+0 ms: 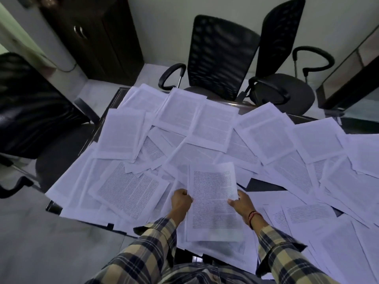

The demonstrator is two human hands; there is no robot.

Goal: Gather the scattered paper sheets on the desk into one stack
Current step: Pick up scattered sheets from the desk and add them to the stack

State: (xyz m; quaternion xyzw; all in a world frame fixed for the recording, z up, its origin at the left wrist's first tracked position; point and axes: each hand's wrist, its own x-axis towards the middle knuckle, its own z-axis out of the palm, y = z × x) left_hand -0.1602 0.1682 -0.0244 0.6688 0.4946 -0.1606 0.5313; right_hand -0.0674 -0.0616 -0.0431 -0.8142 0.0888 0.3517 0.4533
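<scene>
Standing at the far left, a black chair (30,103) is sitting beside the desk (264,184), whose dark top is showing only through small gaps. Scattered sheets (127,187) are covering nearly the whole desk, overlapping at many angles, some hanging past the left edge. At the centre, the left hand (181,201) is closing around the left edge of a held sheet (213,199), fingers curled tight on the paper. The right hand (241,203) is gripping the opposite edge, thumb on top of the page and fingers hidden beneath it. Whether more than one sheet is in this grip cannot be told. The held sheet is hovering just above the near-centre pile, tilted slightly. To the right, more sheets (315,144) are fanning out toward the desk's far side. Risk: the sheets hanging over the left edge are likely to slide off if neighbouring pages are dragged, since smooth paper offers little friction. Thin sheets are also prone to creasing or folding if pulled from under others. All pages are flat, rectangular, white, matte, and densely printed with text.
</scene>
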